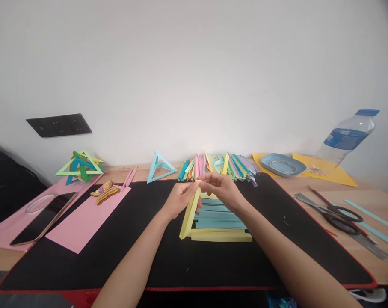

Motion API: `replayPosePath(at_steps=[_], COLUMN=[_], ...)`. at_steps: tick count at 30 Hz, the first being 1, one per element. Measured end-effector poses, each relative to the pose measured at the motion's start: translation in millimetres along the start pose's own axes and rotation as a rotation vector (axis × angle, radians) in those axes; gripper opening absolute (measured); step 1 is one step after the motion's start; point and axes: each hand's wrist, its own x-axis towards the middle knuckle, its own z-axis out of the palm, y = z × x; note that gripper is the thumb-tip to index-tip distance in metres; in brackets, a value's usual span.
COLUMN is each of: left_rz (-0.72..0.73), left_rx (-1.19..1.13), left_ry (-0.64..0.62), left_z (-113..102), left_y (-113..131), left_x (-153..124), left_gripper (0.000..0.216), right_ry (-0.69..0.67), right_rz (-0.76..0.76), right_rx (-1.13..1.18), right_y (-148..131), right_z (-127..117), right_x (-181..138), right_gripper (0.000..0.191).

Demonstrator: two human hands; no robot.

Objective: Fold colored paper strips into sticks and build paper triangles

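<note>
A yellow folded paper strip (190,214) slants upright between my two hands, its lower end near the mat. My left hand (180,197) is closed around its upper part. At the top end, the fingertips of my right hand (221,187) pinch the same strip. Just behind and below my hands lie several folded blue paper strips (217,216) in a row. Another yellow folded strip (222,235) rests in front of them, flat on the black mat (168,256).
Coloured strips (238,167) are piled along the wall. A blue paper pyramid frame (160,167) and a multicoloured paper model (81,167) stand left. Pink paper (87,222) and a phone (44,218) lie left; scissors (338,216), a blue dish (282,164) and a bottle (348,134) are right.
</note>
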Motion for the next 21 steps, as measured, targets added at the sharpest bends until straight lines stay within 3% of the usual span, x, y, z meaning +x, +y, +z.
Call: replayPosePath(at_steps=[5,10,21], left_rz=[0.074,0.103,0.256], left_rx=[0.119,0.126,0.326], left_ry=[0.059,0.043,0.110], left_z=[2,2,10], left_y=[3,3,-8], left_x=[-1,-2,-2], left_gripper=[0.045,0.040,0.040], right_ry=[-0.050,0.004,0.310], right_rz=[0.042,-0.034,-0.395], right_rx=[0.022,-0.042,-0.487], right_y=[1,3,8], right_z=[1,3,18], right_x=[1,2,-5], right_gripper=[0.033,0.031,0.019])
